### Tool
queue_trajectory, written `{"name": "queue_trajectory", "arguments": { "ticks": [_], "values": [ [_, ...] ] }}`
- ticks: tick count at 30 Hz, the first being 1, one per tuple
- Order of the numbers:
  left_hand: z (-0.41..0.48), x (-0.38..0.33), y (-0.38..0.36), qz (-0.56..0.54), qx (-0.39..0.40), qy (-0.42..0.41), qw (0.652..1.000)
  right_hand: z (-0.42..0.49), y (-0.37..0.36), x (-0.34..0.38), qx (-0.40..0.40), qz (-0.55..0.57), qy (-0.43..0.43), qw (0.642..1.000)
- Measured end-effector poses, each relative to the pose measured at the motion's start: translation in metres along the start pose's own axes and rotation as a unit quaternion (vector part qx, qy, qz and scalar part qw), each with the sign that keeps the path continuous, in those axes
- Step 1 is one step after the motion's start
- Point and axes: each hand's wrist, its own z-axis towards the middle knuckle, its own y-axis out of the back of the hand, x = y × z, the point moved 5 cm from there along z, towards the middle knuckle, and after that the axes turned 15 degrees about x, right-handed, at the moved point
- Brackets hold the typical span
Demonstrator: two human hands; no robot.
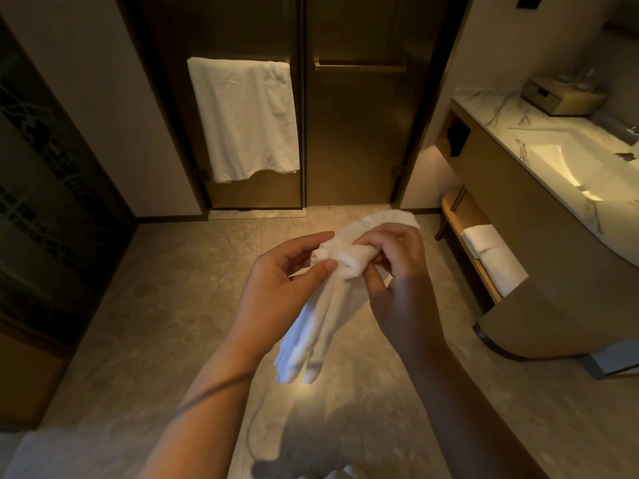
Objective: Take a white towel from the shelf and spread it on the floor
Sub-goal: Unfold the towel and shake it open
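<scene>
Closest to the camera, both forearms reach out over the stone floor (145,340), and the person has a white towel (321,305) bunched up between the hands, held in the air well above the floor. The left hand (276,288) is half curled, thumb and fingers pinching the towel's upper edge from the left side. The right hand (397,267) is closed tighter, fingers wrapped around a rolled bit of the same edge. The rest of the towel hangs down in loose folds between the wrists, ends dangling, a bit blurry.

Further out on the right, a low wooden shelf (460,216) under the vanity has a stack of folded towels (491,254) on it. Above that, the marble desk (484,105) has a sink (567,167) set into it and a small box (560,96) near the back.

Farthest away are two dark doors, and a hanging towel (245,119) is draped over the bar on the left one.
</scene>
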Motion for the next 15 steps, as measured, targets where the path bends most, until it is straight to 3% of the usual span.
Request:
{"name": "queue_trajectory", "arguments": {
  "ticks": [7, 11, 15],
  "values": [
    [0.014, 0.005, -0.021, -0.043, -0.02, -0.015, 0.999, -0.001, 0.012, -0.012, -0.041, 0.081, -0.038, 0.995],
    [0.018, 0.011, -0.025, -0.065, -0.044, -0.003, 0.997, -0.001, 0.017, -0.016, 0.004, 0.189, -0.047, 0.981],
    [0.022, 0.012, -0.035, -0.071, -0.059, 0.003, 0.996, 0.004, 0.021, -0.018, 0.033, 0.213, -0.049, 0.975]
  ]
}}
